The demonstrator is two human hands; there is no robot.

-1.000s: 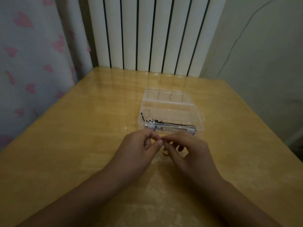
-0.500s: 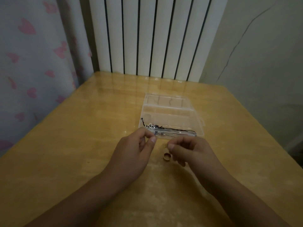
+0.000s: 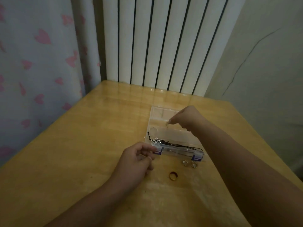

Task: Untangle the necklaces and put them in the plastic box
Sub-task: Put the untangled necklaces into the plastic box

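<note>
A clear plastic box [image 3: 156, 112] with several compartments lies open on the wooden table [image 3: 82, 161]. A black cord necklace with silver clasps [image 3: 165, 143] lies in its near compartment. My right hand [image 3: 188, 117] hovers over the box's middle and pinches a thin pale necklace [image 3: 167, 125] that dangles from the fingertips. My left hand [image 3: 136, 163] rests at the box's near left corner, fingers loosely curled, its fingertips by the purple latch [image 3: 157, 151]; whether it holds anything is unclear.
A gold ring [image 3: 173, 175] lies on the table in front of the box. Two small silver pieces [image 3: 189, 163] sit near the right purple latch [image 3: 197, 158]. A white radiator [image 3: 164, 46] stands behind the table, a heart-patterned curtain [image 3: 41, 63] to the left.
My right hand has lifted away from my left and moved forward over the box with the thin necklace. My left hand stayed near the box's front corner. The ring and silver pieces are now uncovered.
</note>
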